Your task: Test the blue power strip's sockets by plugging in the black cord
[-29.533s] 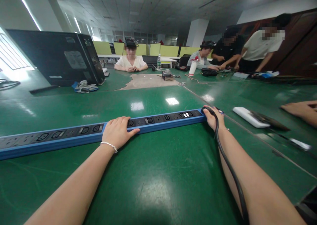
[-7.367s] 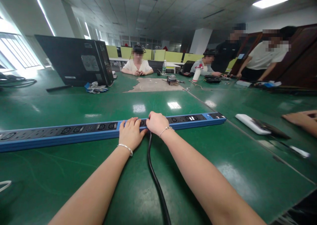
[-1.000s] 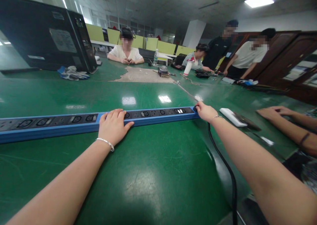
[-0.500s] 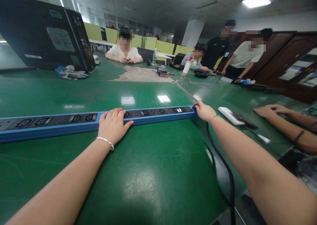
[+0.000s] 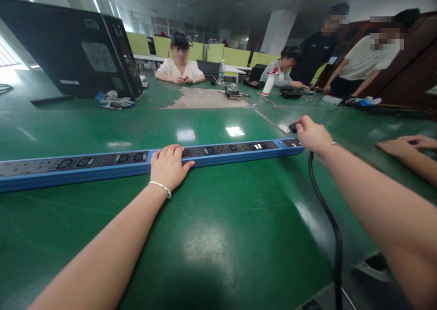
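Observation:
A long blue power strip [image 5: 232, 157] with black sockets along its top lies across the green table. My left hand [image 5: 170, 164] grips it near the middle, fingers over the top and thumb along the front side. Pinched in my right hand [image 5: 314, 134] is a black power plug [image 5: 292, 127], held just above the strip's right end and apart from its sockets. From that hand a black cord [image 5: 324, 205] hangs down past the table's near right edge. The plug's contact end is too small to make out.
A black computer case [image 5: 99, 57] stands at the back left, with work gloves [image 5: 114, 100] before it. A bottle [image 5: 221, 71], a white cylinder [image 5: 268, 84] and a small device [image 5: 232, 91] are farther back. Another person's hands [image 5: 396, 147] rest at the right; several people are around the table.
My right hand has lifted the plug off the strip's right end, up and to the right. My left hand keeps its place on the strip. The view has shifted a little.

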{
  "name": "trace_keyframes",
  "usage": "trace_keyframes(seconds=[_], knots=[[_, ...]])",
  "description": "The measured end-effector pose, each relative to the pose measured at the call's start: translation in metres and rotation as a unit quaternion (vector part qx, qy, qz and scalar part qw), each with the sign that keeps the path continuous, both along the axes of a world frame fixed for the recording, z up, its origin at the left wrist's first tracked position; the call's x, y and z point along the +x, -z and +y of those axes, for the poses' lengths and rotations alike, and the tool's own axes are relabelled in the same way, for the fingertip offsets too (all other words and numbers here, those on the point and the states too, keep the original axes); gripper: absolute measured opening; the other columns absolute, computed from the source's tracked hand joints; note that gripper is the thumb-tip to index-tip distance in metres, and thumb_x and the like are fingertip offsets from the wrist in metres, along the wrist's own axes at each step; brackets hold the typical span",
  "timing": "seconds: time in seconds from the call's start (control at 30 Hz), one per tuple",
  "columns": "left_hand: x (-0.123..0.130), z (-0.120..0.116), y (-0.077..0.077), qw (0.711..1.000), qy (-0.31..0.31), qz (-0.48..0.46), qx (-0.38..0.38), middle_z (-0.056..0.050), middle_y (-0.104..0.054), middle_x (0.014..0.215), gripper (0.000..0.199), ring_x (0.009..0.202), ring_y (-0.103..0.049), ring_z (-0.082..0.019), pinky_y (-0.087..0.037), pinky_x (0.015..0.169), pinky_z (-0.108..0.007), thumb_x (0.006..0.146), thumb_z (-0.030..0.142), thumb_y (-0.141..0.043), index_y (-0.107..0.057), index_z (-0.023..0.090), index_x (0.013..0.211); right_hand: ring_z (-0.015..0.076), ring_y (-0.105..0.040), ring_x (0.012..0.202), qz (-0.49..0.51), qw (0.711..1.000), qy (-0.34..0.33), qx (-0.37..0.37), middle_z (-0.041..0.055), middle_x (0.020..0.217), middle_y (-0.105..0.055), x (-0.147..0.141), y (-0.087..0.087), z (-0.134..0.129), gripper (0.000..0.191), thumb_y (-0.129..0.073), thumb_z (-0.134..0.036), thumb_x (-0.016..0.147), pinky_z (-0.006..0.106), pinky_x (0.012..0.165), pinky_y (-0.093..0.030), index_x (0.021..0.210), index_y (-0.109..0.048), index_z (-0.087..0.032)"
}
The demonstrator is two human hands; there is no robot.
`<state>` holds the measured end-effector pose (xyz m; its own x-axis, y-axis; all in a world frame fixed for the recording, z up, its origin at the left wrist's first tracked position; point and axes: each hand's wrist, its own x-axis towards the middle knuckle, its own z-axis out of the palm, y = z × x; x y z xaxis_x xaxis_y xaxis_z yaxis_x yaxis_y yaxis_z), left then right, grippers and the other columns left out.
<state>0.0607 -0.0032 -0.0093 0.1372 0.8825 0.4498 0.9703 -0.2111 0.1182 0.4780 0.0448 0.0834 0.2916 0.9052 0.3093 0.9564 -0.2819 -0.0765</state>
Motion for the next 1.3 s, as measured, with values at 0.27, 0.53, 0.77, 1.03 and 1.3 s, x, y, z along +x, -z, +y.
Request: trace_keyframes(seconds=[0.27,0.53,0.77,1.03,1.3], knots=[[-0.002,0.001,0.0,1.0,-0.006,0.008,-0.006,-0.012,-0.054,0.132,0.051,0.123,-0.044,-0.028,-0.029,0.101,-0.045,0.084,0.052,-0.045,-0.052,0.019,0.122,0.0215,-0.061,0.088,0.006,0.996,-0.079,-0.052,0.0095,0.1,-0.067,-0.022,0.016,-0.001,0.032,-0.037,-0.031,0.088,0.029,0.074,-0.044,0.109,-0.058,-0.02],[-0.001,0.0,0.0,1.0,0.0,0.002,0.001,-0.013,-0.053,0.132,0.05,0.123,-0.044,-0.028,-0.029,0.101,-0.045,0.084,0.051,-0.046,-0.052,0.018,0.121,0.0257,-0.063,0.09,-0.008,0.995,-0.069,-0.065,0.0122,0.1,-0.068,-0.027,0.034,0.007,0.034,-0.035,-0.033,0.089,0.034,0.076,-0.044,0.113,-0.056,-0.02],[-0.002,0.001,0.0,1.0,0.001,0.003,-0.005,-0.013,-0.053,0.132,0.05,0.123,-0.044,-0.028,-0.028,0.101,-0.046,0.084,0.051,-0.045,-0.052,0.019,0.121,0.0252,-0.063,0.09,-0.033,0.991,-0.086,-0.093,0.0125,0.1,-0.067,-0.028,0.033,0.01,0.035,-0.033,-0.033,0.09,0.034,0.077,-0.044,0.113,-0.055,-0.02],[-0.001,0.001,-0.001,1.0,0.005,-0.002,-0.003,-0.013,-0.053,0.131,0.05,0.123,-0.044,-0.028,-0.028,0.101,-0.045,0.083,0.051,-0.045,-0.052,0.018,0.12,0.0287,-0.063,0.089,-0.055,0.988,-0.069,-0.129,0.0151,0.102,-0.066,-0.04,0.036,0.008,0.037,-0.03,-0.033,0.09,0.038,0.075,-0.045,0.114,-0.053,-0.02],[-0.002,0.002,0.001,1.0,0.003,0.007,-0.002,-0.013,-0.053,0.131,0.051,0.122,-0.045,-0.028,-0.029,0.101,-0.045,0.083,0.052,-0.045,-0.052,0.019,0.121,0.0279,-0.064,0.085,-0.053,0.99,-0.053,-0.116,0.0148,0.096,-0.067,-0.046,0.04,-0.001,0.039,-0.027,-0.035,0.091,0.04,0.076,-0.046,0.119,-0.05,-0.019]])
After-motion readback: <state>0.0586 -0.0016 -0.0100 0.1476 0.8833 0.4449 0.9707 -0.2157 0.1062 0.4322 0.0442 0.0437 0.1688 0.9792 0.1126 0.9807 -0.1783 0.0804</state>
